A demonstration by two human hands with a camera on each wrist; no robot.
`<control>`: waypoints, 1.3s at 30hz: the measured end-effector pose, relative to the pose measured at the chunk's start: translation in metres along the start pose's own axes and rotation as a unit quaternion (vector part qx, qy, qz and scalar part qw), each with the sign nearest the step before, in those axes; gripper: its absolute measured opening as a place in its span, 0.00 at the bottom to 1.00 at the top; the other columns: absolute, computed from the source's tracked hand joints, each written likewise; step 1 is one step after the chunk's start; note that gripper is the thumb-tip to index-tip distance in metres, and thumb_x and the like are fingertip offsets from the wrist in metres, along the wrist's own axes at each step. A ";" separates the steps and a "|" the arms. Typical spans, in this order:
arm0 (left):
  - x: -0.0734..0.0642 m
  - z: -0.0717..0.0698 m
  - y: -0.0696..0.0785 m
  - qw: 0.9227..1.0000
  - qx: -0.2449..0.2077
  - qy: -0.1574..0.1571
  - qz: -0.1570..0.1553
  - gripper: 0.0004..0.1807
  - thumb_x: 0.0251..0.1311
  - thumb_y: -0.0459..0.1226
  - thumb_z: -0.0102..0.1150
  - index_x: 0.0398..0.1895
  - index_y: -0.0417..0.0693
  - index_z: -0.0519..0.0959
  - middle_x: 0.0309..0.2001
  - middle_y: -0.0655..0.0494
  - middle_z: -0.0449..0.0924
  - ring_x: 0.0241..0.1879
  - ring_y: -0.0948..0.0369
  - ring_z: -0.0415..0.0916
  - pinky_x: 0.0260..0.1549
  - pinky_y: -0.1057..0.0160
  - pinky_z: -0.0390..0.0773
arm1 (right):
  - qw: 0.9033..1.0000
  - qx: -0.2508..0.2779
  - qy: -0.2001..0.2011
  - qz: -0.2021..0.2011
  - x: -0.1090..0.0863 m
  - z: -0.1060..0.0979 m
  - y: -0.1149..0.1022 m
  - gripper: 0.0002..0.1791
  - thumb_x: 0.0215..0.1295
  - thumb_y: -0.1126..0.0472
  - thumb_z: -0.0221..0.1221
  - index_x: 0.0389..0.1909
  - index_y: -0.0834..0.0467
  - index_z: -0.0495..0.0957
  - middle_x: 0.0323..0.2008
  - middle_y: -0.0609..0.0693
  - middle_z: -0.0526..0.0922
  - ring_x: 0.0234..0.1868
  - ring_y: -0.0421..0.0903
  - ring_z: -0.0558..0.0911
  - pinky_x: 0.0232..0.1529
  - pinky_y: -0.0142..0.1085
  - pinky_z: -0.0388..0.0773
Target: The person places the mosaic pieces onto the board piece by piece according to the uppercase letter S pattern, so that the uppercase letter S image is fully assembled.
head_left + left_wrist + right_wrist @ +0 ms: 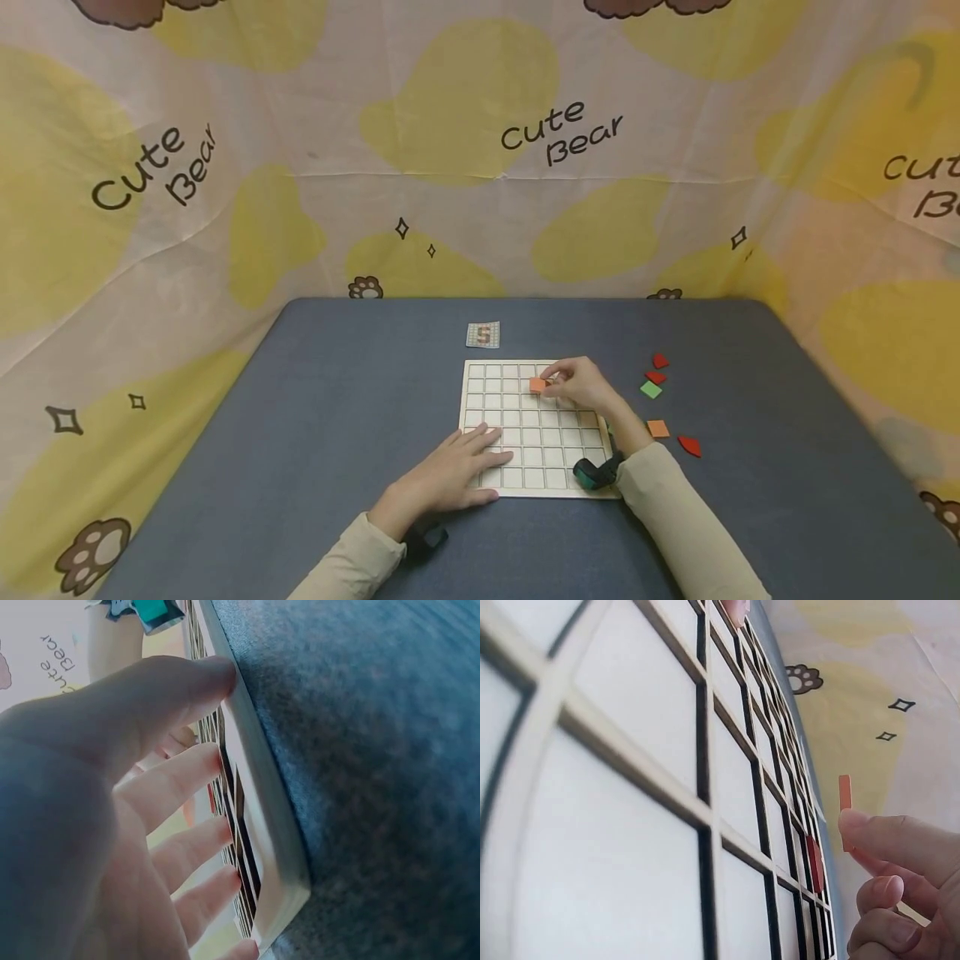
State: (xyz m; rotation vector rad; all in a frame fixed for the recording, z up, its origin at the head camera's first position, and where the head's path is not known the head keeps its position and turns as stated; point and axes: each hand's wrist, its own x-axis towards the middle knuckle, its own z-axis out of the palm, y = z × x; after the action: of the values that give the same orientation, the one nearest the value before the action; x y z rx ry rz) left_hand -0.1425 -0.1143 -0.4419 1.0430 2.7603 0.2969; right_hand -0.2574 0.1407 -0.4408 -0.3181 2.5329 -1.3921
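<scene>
Over the far part of a white grid board (513, 458), my right hand (581, 385) pinches a small orange square tile (537, 385) between thumb and finger. In the right wrist view the tile (846, 795) is seen edge-on, held off the grid. A red piece (814, 864) sits in a cell of the board near that hand. My left hand (453, 467) rests with spread, straight fingers on the board's near left corner. Its thumb (187, 684) lies along the near rim in the left wrist view, the fingertips touching the grid.
Right of the board lie two red pieces (660, 361) close together, a green square (651, 389), another orange tile (657, 428) and a red rounded piece (689, 446). A small card (483, 335) with a gridded figure lies beyond the board. A patterned cloth (450, 125) hangs behind the table.
</scene>
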 end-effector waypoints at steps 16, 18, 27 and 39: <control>0.000 0.001 0.001 1.000 -0.001 -0.002 -0.009 0.30 0.62 0.51 0.57 0.67 0.60 0.69 0.74 0.51 0.61 0.75 0.49 0.55 0.70 0.42 0.61 | 0.999 -0.037 0.002 -0.013 0.011 0.008 -0.006 0.14 0.53 0.65 0.69 0.41 0.64 0.84 0.17 0.44 0.67 0.22 0.41 0.62 0.25 0.31 0.62; 0.000 0.001 0.001 1.000 -0.001 -0.003 -0.010 0.30 0.62 0.51 0.57 0.68 0.60 0.69 0.74 0.51 0.61 0.76 0.49 0.55 0.70 0.42 0.61 | 0.999 -0.041 0.003 -0.007 0.012 0.009 -0.006 0.13 0.52 0.65 0.69 0.40 0.64 0.84 0.17 0.44 0.68 0.22 0.41 0.63 0.24 0.30 0.62; 0.001 0.001 0.001 1.000 -0.003 -0.009 -0.013 0.30 0.62 0.52 0.57 0.68 0.61 0.68 0.74 0.51 0.60 0.76 0.49 0.54 0.70 0.41 0.61 | 0.999 -0.052 0.002 0.008 0.015 0.010 -0.009 0.12 0.52 0.65 0.69 0.39 0.64 0.84 0.26 0.50 0.75 0.28 0.43 0.66 0.27 0.31 0.64; 0.000 0.001 0.001 1.000 -0.003 -0.001 -0.009 0.29 0.62 0.51 0.57 0.67 0.59 0.69 0.74 0.50 0.61 0.75 0.49 0.55 0.70 0.40 0.61 | 0.998 -0.066 0.008 0.015 0.019 0.013 -0.005 0.12 0.51 0.64 0.70 0.37 0.63 0.85 0.33 0.55 0.80 0.31 0.44 0.69 0.28 0.31 0.66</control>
State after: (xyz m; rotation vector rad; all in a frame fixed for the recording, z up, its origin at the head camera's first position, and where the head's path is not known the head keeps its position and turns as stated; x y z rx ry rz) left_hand -0.1419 -0.1133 -0.4425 1.0171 2.7624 0.3011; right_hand -0.2716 0.1222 -0.4452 -0.2927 2.6377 -1.2229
